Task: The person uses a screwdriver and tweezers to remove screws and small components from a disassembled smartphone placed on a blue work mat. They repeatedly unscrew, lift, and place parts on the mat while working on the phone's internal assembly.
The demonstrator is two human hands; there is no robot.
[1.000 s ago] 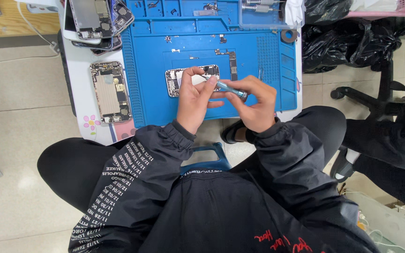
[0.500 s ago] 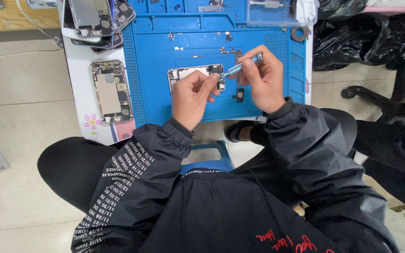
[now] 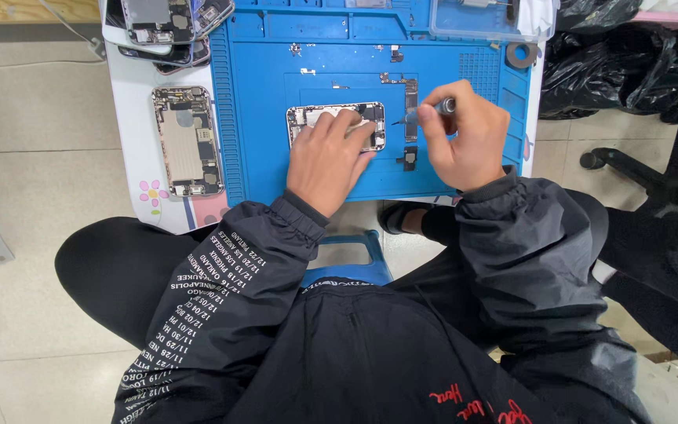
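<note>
The left hand (image 3: 329, 161) is pressing flat on the opened phone (image 3: 337, 126), steadying it on the blue mat (image 3: 260, 157) covering the bench. The right hand (image 3: 468, 141) is gripping a small screwdriver (image 3: 427, 111), its tip pointing at the phone's right edge. Farther off, detached parts (image 3: 410, 98) are lying just beside it.

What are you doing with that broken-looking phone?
A person sits at a small table with a blue work mat. The left hand presses down on an opened phone lying on the mat. The right hand holds a small screwdriver with its tip at the phone's right end. Another opened phone lies beside the mat, and tiny parts are scattered on it.
</note>
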